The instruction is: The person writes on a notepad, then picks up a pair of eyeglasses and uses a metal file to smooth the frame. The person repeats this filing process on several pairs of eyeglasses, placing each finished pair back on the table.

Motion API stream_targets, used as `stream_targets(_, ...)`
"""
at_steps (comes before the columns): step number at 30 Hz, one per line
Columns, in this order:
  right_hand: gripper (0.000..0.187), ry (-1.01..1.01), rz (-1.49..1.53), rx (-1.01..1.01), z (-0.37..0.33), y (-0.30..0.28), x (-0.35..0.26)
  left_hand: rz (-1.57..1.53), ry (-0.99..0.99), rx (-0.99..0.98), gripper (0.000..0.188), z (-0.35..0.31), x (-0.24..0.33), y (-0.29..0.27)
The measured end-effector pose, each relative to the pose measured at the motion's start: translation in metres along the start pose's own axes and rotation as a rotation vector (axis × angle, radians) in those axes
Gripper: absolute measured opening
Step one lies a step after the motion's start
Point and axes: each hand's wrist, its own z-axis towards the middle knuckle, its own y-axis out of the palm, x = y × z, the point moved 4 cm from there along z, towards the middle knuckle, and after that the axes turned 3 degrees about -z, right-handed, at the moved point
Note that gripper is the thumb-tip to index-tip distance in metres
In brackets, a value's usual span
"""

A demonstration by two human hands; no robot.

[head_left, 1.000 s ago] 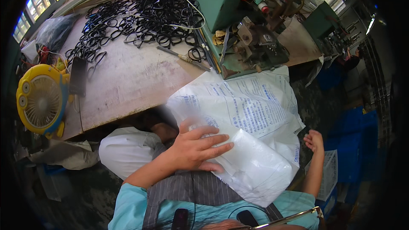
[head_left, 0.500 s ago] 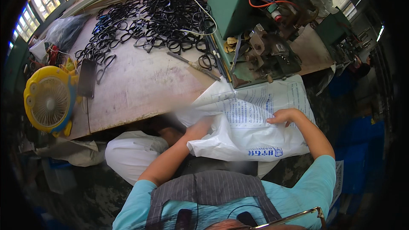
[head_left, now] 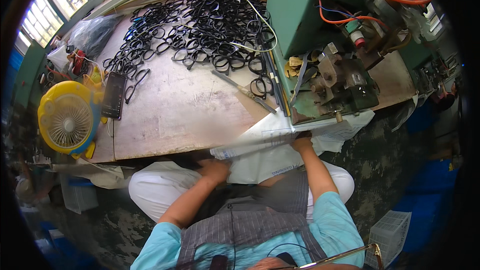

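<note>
One left hand and one right hand touch a white bag stretching between their fingers (too hidden to tell if gripping); black eyeglass frames lie beyond those fingers.

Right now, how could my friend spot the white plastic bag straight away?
Find the big table, then its front edge near the green machine. The white plastic bag is there, by the person's left hand and right hand. Unlike the plain white trousers beside it, it has blue printing.

A turquoise short-sleeved shirt is worn under a grey pinstriped apron; white trousers and thin-framed glasses are also worn.
</note>
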Motion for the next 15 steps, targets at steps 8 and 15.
stream_targets(8,0.038,-1.214,0.167,-0.664,-0.135,-0.012,-0.092,-0.466,0.207,0.213,0.057,0.055,0.050,0.016)
stream_targets(15,0.042,-0.711,-0.013,0.112,-0.050,0.009,-0.196,-0.617,-0.239,0.049,0.045,-0.013,-0.016,-0.050)
